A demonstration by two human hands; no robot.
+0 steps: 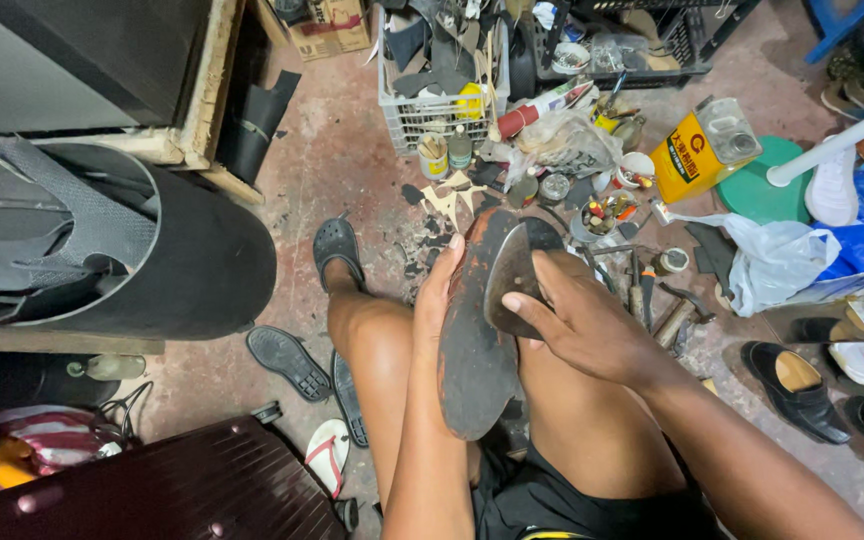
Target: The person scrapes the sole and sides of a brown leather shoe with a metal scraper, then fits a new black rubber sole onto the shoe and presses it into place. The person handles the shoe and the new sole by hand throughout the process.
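Shoe (477, 340) sits sole-up between the knees, so the lap steadies it; left hand (439, 290) clamps its 9 o'clock edge, right hand (577, 320) presses a dark sole piece (514, 285) flat on the heel; tools (652, 300) on the floor at 2 o'clock, probably for easy grabbing.

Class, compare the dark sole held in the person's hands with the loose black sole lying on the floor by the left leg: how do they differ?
The held sole stands nearly upright between the knees; the floor sole lies flat on the concrete. The held sole looks larger, smooth and scuffed with reddish marks; the floor sole shows a patterned tread. The left hand and right hand grip the held sole; nothing touches the floor sole. Both are dark and shoe-shaped.
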